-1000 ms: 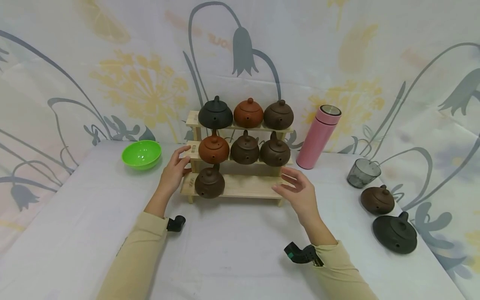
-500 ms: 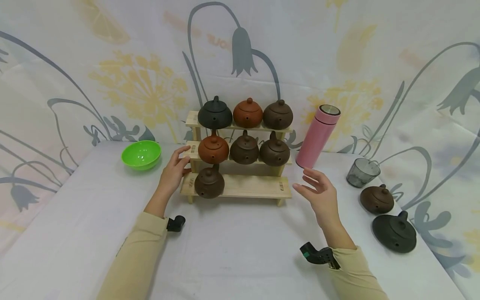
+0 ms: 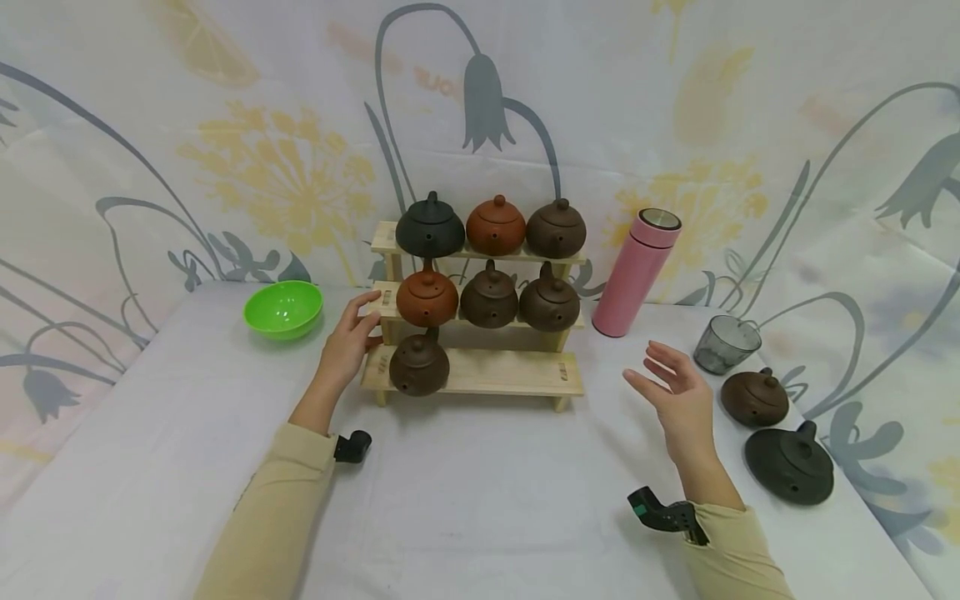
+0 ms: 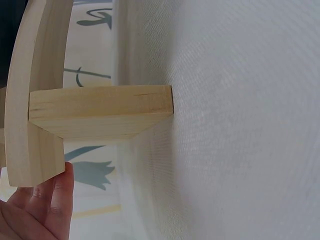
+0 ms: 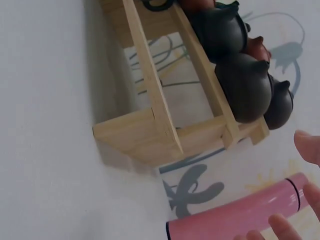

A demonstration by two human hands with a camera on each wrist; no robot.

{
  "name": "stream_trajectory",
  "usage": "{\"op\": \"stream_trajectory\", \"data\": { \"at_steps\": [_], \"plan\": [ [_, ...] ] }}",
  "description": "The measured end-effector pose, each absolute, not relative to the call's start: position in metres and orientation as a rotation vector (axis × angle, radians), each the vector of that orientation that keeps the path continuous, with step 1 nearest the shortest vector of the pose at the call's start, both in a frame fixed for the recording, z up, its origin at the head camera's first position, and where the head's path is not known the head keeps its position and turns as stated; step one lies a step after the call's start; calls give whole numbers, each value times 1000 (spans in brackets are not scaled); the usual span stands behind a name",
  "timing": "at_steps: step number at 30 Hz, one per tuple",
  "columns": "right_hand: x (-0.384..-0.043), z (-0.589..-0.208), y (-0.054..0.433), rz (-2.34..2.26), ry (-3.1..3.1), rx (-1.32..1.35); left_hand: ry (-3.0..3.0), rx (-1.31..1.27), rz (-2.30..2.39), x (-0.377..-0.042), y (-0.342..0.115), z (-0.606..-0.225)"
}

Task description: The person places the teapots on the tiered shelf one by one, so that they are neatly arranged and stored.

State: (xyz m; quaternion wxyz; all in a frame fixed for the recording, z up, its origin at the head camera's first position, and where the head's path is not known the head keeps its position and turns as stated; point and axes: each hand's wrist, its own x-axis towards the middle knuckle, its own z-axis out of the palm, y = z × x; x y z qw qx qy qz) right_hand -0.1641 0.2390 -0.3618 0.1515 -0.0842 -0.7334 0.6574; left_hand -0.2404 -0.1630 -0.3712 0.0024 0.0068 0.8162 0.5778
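Note:
A three-tier wooden display rack (image 3: 495,372) stands in the middle, bearing several small teapots. My left hand (image 3: 347,343) grips its left end at the middle shelf; in the left wrist view the fingers (image 4: 61,195) curl behind the board's end. On the bottom shelf, at the left, sits one dark brown teapot (image 3: 420,367). My right hand (image 3: 681,400) hovers over the table right of the rack, fingers parted and loosely bent, holding nothing. Nearest to it are a brown teapot (image 3: 754,398) and a black teapot (image 3: 790,464) by the table's right edge.
A pink thermos flask (image 3: 636,275) stands behind, right of the rack. A clear glass (image 3: 726,345) is beside the brown teapot. At the left lies a green bowl (image 3: 282,311). A patterned cloth hangs behind the white table (image 3: 465,500).
My right hand has moved away from the rack's right end, rightward across the table toward the two teapots. The left hand has stayed at the rack.

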Motion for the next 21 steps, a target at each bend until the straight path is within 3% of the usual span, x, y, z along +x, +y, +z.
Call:
{"op": "stream_trajectory", "data": {
  "at_steps": [13,21],
  "plan": [
    [-156,-366,273,1874,-1973,-354,2561,17,1825,-240,-163,-372],
    [-187,-424,340,1826,-1945,-340,2565,28,1825,-242,-163,-373]
  ]
}}
